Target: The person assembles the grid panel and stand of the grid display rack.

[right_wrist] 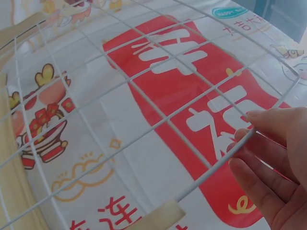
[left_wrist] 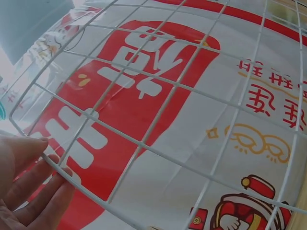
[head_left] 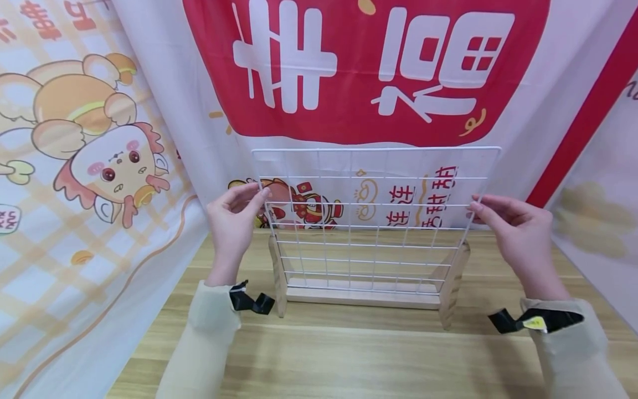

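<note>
A white wire grid panel stands upright in a pale wooden stand, its lower part between the two side posts. My left hand pinches the panel's left edge wire between thumb and fingers. On the opposite edge, my right hand pinches the wire the same way. Close up in the left wrist view, the left fingers lie along the outer wire. The right wrist view has the right thumb and fingers at the outer wire, near a wooden post end.
The wood-grain table lies under the stand. A white cloth with a red printed patch hangs behind the panel. Another printed cloth rises on the left, and a pale one on the right. Black straps circle both wrists.
</note>
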Demonstrator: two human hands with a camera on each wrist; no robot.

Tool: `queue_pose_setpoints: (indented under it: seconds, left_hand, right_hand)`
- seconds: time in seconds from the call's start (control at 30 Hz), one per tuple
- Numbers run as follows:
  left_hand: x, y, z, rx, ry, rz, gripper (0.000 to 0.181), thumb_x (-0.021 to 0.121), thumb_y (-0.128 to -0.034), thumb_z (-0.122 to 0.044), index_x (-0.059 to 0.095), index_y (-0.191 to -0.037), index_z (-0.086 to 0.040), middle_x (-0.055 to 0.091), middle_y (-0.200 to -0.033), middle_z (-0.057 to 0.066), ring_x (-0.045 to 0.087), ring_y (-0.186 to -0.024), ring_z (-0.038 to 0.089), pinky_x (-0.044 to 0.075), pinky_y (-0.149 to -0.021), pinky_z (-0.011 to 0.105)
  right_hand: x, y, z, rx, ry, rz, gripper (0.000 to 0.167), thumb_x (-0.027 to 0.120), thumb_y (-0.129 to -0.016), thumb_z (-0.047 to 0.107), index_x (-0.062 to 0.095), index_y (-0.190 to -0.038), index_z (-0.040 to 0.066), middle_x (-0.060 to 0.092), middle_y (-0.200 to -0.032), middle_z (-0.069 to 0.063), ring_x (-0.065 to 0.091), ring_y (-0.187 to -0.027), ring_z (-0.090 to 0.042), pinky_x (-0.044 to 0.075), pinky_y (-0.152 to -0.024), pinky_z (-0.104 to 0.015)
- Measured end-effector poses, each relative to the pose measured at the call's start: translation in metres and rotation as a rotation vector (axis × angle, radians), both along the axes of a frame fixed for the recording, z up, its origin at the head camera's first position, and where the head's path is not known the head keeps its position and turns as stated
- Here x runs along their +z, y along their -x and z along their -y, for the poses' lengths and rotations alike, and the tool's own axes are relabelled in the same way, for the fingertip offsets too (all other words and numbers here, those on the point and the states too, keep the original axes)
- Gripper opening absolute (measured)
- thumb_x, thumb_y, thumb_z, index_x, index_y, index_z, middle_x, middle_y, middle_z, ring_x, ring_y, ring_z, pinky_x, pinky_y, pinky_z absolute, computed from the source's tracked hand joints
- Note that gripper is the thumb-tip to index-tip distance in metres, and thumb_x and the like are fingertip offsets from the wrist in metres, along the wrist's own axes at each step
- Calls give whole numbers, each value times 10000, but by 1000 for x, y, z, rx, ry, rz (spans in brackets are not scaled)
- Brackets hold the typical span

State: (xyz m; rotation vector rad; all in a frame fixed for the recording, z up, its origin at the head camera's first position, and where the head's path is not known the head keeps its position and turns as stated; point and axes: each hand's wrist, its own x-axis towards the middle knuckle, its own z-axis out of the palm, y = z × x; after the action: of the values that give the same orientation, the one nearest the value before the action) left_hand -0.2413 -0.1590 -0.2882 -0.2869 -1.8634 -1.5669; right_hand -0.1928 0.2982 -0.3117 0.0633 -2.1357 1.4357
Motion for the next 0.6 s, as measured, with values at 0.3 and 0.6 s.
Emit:
queue_pose_setpoints:
  seconds: [0.3,0.6]
  left_hand:
    - [0,6,4,-49,-18,-5,266,840,-873,-248,777,-974,-11,763,-905,82,739,-819,299,631,-682,323]
    - [-4,10,8,-43,13,9,274,845,-865,-257,768,-954,-10,762,-878,70,731,-743,221,624,-640,285]
  right_hand:
    - [6,-2,2,-31,-40,26,364,720,-966,317,730,-1255,96,749,-1040,64,720,-860,-49,511,-830,-89]
    - [-1,2,3,-30,-71,2,342,692,-984,319,737,-1225,81,742,-1008,46,709,-859,-61,531,-808,-113]
